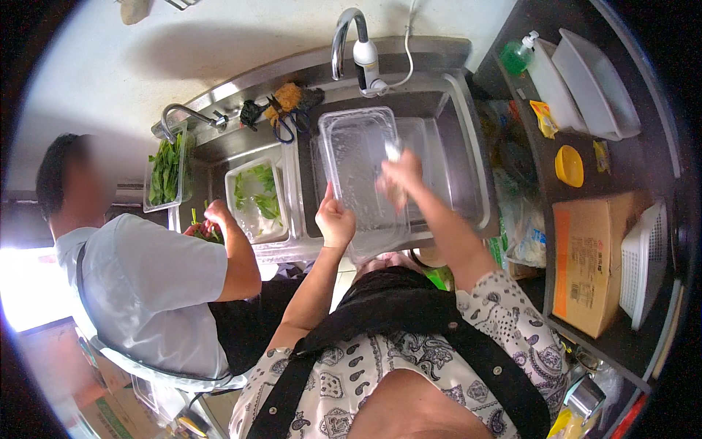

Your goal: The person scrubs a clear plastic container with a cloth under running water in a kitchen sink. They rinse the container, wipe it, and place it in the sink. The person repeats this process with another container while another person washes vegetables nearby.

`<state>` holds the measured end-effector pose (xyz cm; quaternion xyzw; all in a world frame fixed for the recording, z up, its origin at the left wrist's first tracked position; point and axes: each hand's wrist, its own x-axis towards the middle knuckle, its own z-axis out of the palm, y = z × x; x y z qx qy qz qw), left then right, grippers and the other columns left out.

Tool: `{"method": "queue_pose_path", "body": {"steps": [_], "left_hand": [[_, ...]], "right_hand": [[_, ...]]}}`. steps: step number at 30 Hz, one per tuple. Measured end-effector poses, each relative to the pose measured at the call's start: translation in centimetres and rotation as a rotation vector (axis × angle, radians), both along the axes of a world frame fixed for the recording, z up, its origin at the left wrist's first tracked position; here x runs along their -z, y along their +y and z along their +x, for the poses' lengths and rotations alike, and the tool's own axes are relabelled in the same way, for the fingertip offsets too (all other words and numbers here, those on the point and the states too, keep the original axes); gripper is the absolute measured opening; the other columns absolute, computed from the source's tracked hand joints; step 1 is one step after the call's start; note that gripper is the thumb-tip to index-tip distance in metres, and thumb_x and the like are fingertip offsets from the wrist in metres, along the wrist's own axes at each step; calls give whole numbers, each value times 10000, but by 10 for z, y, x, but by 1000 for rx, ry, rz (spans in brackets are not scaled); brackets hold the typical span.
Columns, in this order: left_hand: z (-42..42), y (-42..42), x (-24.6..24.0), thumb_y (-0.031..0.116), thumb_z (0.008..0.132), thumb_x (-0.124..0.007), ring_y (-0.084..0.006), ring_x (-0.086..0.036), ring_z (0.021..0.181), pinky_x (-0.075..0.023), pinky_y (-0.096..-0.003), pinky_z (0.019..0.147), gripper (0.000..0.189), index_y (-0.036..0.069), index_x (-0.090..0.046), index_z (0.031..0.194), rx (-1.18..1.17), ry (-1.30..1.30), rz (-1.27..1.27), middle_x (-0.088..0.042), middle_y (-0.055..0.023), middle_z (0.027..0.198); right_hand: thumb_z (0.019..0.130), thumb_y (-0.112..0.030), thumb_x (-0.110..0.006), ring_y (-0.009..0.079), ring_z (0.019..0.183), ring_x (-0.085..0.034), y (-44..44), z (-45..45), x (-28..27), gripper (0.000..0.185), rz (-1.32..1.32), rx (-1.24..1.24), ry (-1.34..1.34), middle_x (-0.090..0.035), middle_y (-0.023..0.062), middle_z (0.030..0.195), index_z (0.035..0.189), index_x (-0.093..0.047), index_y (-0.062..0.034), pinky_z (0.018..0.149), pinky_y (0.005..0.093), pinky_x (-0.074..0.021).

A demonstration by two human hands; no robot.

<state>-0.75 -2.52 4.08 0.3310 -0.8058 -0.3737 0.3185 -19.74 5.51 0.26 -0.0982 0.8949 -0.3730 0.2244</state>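
Observation:
A clear plastic food container (362, 175), long and wet inside, is tilted over the right-hand sink basin (460, 186). Its near left rim is gripped by my left hand (335, 222), thumb side up. Over the container's right side is my right hand (405, 171), blurred by motion. Its fingers are closed around a small whitish scrubber or cloth (392, 149), too blurred to name exactly. Beneath the container, another clear plastic container (419, 142) partly shows in the basin. The tall chrome faucet (346, 33) stands behind, with no water seen running from it.
To my left a co-worker (148, 263) handles greens above the left basin. There, a white tub (258, 200) holds leaves in water, and a clear bin (164, 170) holds leafy greens. Scissors (285, 122) lie on the sink ledge. Shelving at right carries a cardboard box (584, 263).

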Motion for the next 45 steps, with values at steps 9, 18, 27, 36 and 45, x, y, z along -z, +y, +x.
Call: {"method": "queue_pose_path", "body": {"steps": [9,18,27,36,45], "left_hand": [[-13,4,7,-39,542,-508,-253,-602,645,-445,-292,533,174,7,-351,482,4,150,21,-491,-287,1146],[-2,-14,38,-30,572,-514,-192,-596,669,-440,-244,572,26,-11,-496,571,-164,96,217,-540,-217,1132],[-3,-3,47,-40,581,-522,-219,-602,851,-454,-271,633,61,-9,-481,614,-41,81,392,-561,-214,1047],[21,8,40,-17,582,-537,-217,-600,726,-453,-290,584,109,-8,-429,598,51,35,430,-533,-233,1074],[19,-3,12,-32,590,-531,-162,-597,745,-442,-245,596,40,-27,-493,600,-29,117,447,-576,-202,1076]], "right_hand": [[648,-205,-647,224,580,-628,16,4,21,239,-119,60,-307,-614,138,621,753,-592,3,573,341,-498],[580,-251,-641,360,813,-577,65,74,32,459,-35,-14,231,-587,211,891,952,-534,-4,707,431,-452],[632,-205,-677,349,929,-522,14,77,-37,482,-203,-642,689,-536,165,994,1059,-500,-68,799,454,-410],[765,-163,-535,318,867,-541,-47,75,39,171,-365,-432,355,-551,131,956,913,-549,-79,747,407,-447],[771,-200,-533,322,922,-560,-15,99,28,195,482,-940,239,-566,137,986,942,-590,-125,738,409,-472]]}}
